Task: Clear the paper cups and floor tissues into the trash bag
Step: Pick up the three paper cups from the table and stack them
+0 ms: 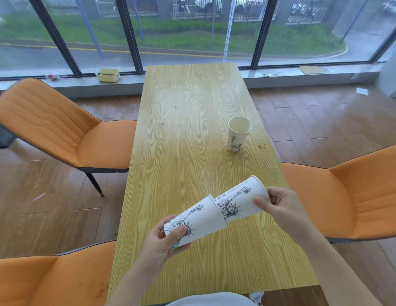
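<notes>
Hands over near end of table (192,129): left hand (161,244) clamped round base of outer cup (199,219), right hand (281,206) pinching rim of inner cup (241,199), partly nested. Third cup (236,135) upright near table's right edge. Risk: forced nesting crumpling rims; reach knocking third cup off edge. Table middle bare; chairs (60,129) close alongside

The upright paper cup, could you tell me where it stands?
The upright cup stands on the table's right side, beside some crumbs, beyond both hands.
</notes>
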